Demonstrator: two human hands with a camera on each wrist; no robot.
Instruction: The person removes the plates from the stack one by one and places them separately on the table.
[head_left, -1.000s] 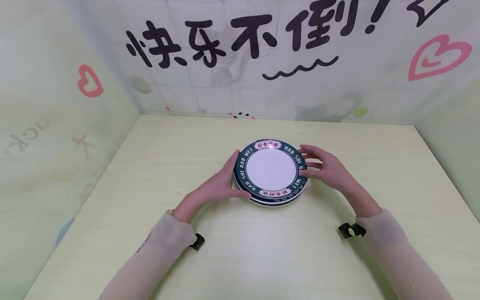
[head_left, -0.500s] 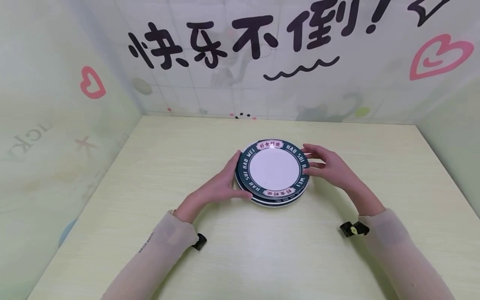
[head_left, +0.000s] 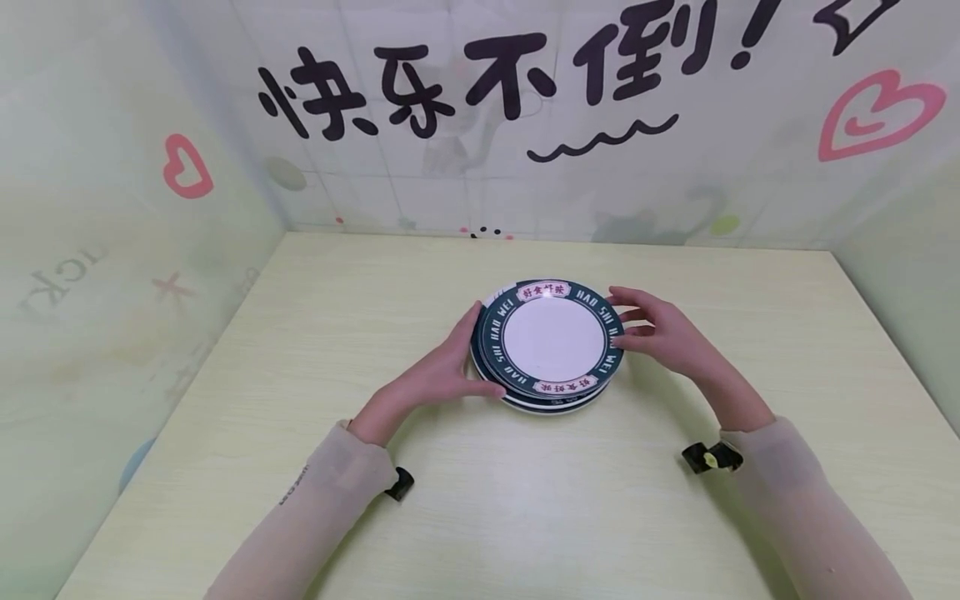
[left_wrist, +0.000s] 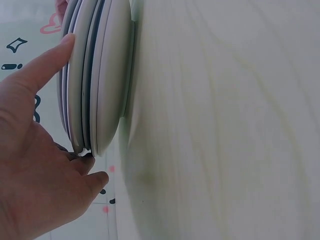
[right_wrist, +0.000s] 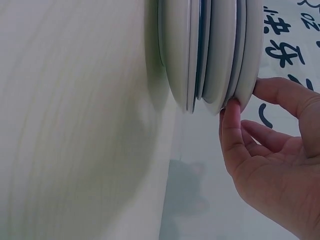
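The top plate point(head_left: 553, 340) has slid rightward over the other plates point(left_wrist: 107, 90), baring more of a lower rim at their upper left. It lies face up on them, off-centre, and the stack sits on the counter point(head_left: 495, 500). The right hand point(head_left: 663, 337) pinches the top plate's right edge between thumb and fingers; the left hand point(head_left: 442, 365) curves thumb and fingers round the stack's left side. Behind stands a lettered wall point(head_left: 360, 196).
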